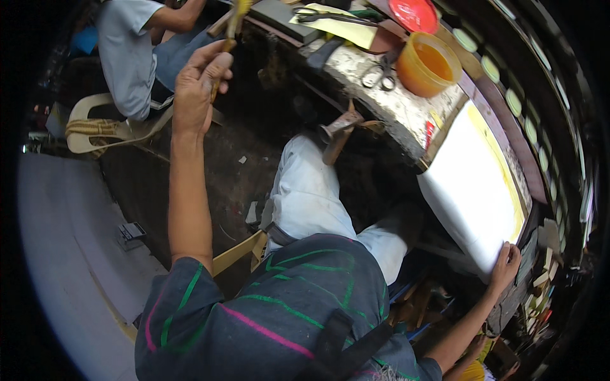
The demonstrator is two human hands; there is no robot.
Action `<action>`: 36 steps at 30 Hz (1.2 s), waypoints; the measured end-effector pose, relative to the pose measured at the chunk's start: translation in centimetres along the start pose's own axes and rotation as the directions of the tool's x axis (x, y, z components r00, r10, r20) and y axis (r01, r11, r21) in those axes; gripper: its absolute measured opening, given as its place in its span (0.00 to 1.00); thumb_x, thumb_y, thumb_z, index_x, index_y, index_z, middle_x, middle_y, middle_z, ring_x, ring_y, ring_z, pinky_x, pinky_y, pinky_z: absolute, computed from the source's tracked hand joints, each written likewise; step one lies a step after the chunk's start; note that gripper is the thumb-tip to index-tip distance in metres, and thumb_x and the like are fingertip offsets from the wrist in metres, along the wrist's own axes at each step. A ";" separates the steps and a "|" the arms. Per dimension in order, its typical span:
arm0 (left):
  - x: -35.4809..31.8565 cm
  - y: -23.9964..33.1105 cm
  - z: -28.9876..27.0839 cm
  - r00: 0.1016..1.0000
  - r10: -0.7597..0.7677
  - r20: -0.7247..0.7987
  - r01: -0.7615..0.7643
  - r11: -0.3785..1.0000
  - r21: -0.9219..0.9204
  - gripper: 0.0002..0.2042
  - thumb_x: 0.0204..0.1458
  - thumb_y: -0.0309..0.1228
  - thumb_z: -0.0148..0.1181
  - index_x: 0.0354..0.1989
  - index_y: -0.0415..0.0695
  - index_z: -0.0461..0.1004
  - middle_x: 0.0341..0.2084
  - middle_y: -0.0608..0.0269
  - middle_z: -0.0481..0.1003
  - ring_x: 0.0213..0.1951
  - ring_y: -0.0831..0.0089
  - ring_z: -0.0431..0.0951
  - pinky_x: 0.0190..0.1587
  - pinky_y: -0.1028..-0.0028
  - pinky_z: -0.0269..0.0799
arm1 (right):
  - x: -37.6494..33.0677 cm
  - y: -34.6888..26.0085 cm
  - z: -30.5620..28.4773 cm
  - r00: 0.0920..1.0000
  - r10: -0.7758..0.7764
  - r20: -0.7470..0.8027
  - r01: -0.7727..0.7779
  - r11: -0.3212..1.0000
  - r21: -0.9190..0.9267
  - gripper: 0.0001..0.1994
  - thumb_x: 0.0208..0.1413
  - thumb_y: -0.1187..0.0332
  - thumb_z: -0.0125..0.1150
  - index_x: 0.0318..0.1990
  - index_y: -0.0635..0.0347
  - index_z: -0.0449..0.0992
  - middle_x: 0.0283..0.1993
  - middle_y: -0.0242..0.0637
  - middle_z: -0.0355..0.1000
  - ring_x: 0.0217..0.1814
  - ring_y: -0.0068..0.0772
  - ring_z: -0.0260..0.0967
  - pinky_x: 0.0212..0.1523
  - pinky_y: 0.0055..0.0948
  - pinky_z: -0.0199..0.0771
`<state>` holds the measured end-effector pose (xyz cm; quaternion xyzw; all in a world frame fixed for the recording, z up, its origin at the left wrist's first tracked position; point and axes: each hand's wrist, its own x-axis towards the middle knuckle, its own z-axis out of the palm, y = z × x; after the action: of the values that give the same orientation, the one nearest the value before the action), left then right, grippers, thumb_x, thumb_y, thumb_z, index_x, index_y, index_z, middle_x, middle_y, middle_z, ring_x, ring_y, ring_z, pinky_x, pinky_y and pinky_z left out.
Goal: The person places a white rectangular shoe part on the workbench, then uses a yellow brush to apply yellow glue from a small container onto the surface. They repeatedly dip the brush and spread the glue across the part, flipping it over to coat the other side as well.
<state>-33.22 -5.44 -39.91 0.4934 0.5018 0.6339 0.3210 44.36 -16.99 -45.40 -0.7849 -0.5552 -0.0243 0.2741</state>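
Note:
My left hand [203,79] is raised at the upper left, its fingers closed around the handle of a brush [237,19] with yellow bristles pointing up. A large white sheet [467,184] lies along the right side of the bench [400,114], its near edge curving down over the side. Yellowish smears run along the sheet's far edge. At the sheet's lower corner, my right hand [506,263] pinches the edge between thumb and fingers. Beyond the sheet stands a round tub [429,65] of orange-amber liquid, with black-handled scissors [381,75] beside it.
A red lid [414,14], a yellow paper [340,28] and another pair of scissors [330,15] lie at the bench's far end. A rusty metal tool [341,130] juts from its near edge. At left are a seated person [127,57] and a beige plastic chair [82,130].

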 end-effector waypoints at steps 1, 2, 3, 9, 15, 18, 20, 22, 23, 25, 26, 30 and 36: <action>0.2 -2.0 -1.8 0.992 0.005 -0.126 -0.001 0.999 0.033 0.17 0.64 0.34 0.71 0.59 0.43 0.81 0.41 0.73 0.80 0.36 0.85 0.76 0.37 0.83 0.71 | 0.2 -0.2 0.2 1.000 -0.006 0.004 0.007 0.998 -0.056 0.18 0.71 0.59 0.66 0.49 0.70 0.80 0.47 0.48 0.77 0.51 0.45 0.75 0.58 0.39 0.74; 0.1 -4.0 -3.3 0.971 0.028 -0.239 -0.014 0.998 0.060 0.17 0.64 0.33 0.72 0.58 0.44 0.81 0.40 0.74 0.80 0.36 0.85 0.76 0.38 0.82 0.71 | 0.3 -0.3 0.3 1.000 0.008 0.000 -0.008 0.994 -0.107 0.19 0.70 0.57 0.66 0.48 0.70 0.80 0.47 0.48 0.77 0.50 0.46 0.75 0.58 0.40 0.74; -0.1 -6.1 -4.4 0.963 -0.036 -0.266 0.063 0.994 0.094 0.16 0.63 0.33 0.72 0.58 0.45 0.81 0.39 0.74 0.79 0.36 0.85 0.76 0.38 0.82 0.71 | 0.4 -0.4 0.4 1.000 -0.025 -0.011 0.023 0.987 -0.156 0.20 0.71 0.56 0.65 0.48 0.71 0.79 0.46 0.49 0.77 0.50 0.47 0.75 0.57 0.41 0.74; -1.9 -16.0 -6.2 0.903 -0.306 -0.301 0.341 0.938 0.068 0.17 0.63 0.35 0.73 0.58 0.47 0.81 0.35 0.74 0.79 0.35 0.84 0.76 0.39 0.81 0.72 | 0.3 -0.3 1.2 0.997 -0.031 -0.066 0.013 0.967 -0.255 0.21 0.71 0.55 0.62 0.47 0.71 0.79 0.46 0.52 0.77 0.50 0.52 0.75 0.56 0.45 0.74; 0.7 -18.4 -3.6 0.864 -0.405 -0.298 0.417 0.908 -0.024 0.19 0.64 0.35 0.72 0.61 0.44 0.78 0.36 0.70 0.78 0.33 0.83 0.77 0.33 0.81 0.72 | 0.1 0.0 1.4 0.996 -0.017 -0.089 -0.007 0.964 -0.265 0.20 0.71 0.55 0.61 0.49 0.69 0.80 0.48 0.51 0.78 0.51 0.50 0.76 0.57 0.44 0.74; 1.5 -17.9 -1.1 0.867 -0.442 -0.229 0.456 0.890 0.008 0.19 0.65 0.35 0.70 0.61 0.43 0.77 0.35 0.70 0.77 0.32 0.83 0.76 0.32 0.81 0.72 | 0.0 0.1 1.5 0.995 0.000 -0.097 -0.026 0.963 -0.267 0.20 0.71 0.55 0.61 0.50 0.69 0.80 0.49 0.50 0.78 0.52 0.50 0.77 0.58 0.44 0.74; 1.4 -17.5 0.4 0.898 -0.410 -0.159 0.414 0.910 -0.006 0.19 0.65 0.35 0.70 0.60 0.42 0.76 0.35 0.70 0.77 0.33 0.83 0.76 0.32 0.80 0.72 | 0.0 0.2 1.5 0.995 0.007 -0.102 -0.034 0.963 -0.267 0.20 0.71 0.55 0.61 0.50 0.69 0.80 0.49 0.50 0.79 0.52 0.49 0.77 0.58 0.43 0.74; 0.8 -17.6 1.5 0.918 -0.388 -0.078 0.379 0.919 -0.107 0.18 0.65 0.35 0.70 0.59 0.41 0.76 0.35 0.70 0.78 0.33 0.82 0.77 0.33 0.80 0.73 | -0.1 0.4 1.6 0.994 0.018 -0.112 -0.047 0.962 -0.270 0.20 0.71 0.56 0.61 0.51 0.69 0.80 0.49 0.51 0.79 0.52 0.49 0.76 0.58 0.43 0.74; 0.4 -17.8 1.9 0.900 -0.420 -0.119 0.408 0.906 -0.113 0.18 0.65 0.35 0.70 0.58 0.41 0.76 0.35 0.69 0.78 0.33 0.82 0.77 0.33 0.80 0.74 | -0.2 0.5 1.7 0.993 0.010 -0.116 -0.040 0.963 -0.267 0.20 0.71 0.56 0.61 0.51 0.69 0.80 0.49 0.51 0.79 0.52 0.49 0.76 0.58 0.43 0.74; -0.5 -18.6 2.4 0.897 -0.419 -0.138 0.399 0.904 -0.155 0.17 0.65 0.34 0.70 0.58 0.42 0.76 0.35 0.69 0.78 0.34 0.81 0.77 0.34 0.79 0.74 | -0.2 0.7 1.8 0.992 0.018 -0.128 -0.050 0.967 -0.249 0.20 0.71 0.56 0.61 0.51 0.69 0.80 0.49 0.51 0.79 0.52 0.49 0.77 0.58 0.42 0.74; -1.0 -19.0 2.5 0.899 -0.414 -0.141 0.394 0.907 -0.149 0.18 0.65 0.34 0.71 0.58 0.42 0.76 0.36 0.69 0.78 0.35 0.81 0.77 0.36 0.79 0.74 | -0.2 0.8 1.8 0.992 0.003 -0.129 -0.036 0.967 -0.253 0.20 0.71 0.56 0.61 0.51 0.69 0.80 0.50 0.51 0.79 0.52 0.48 0.76 0.58 0.43 0.74; -2.5 -18.9 2.5 0.900 -0.423 -0.103 0.413 0.904 -0.108 0.17 0.67 0.34 0.68 0.60 0.41 0.78 0.37 0.69 0.79 0.36 0.82 0.77 0.38 0.79 0.73 | -0.2 1.3 2.0 0.991 -0.013 -0.130 -0.019 0.972 -0.235 0.18 0.71 0.59 0.62 0.51 0.69 0.81 0.48 0.52 0.78 0.51 0.50 0.76 0.57 0.44 0.74; -2.6 -7.1 1.6 0.883 -0.450 0.129 0.460 0.886 -0.059 0.17 0.72 0.38 0.63 0.60 0.40 0.82 0.38 0.68 0.82 0.35 0.85 0.75 0.38 0.83 0.69 | -0.6 1.1 2.2 0.987 -0.036 -0.155 -0.005 0.966 -0.259 0.14 0.69 0.64 0.63 0.49 0.69 0.81 0.49 0.52 0.78 0.54 0.54 0.76 0.59 0.46 0.74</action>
<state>-31.52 -5.17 -47.42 0.3818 0.5565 0.5336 0.5097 44.47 -16.76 -47.95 -0.8051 -0.5300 -0.1608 0.2122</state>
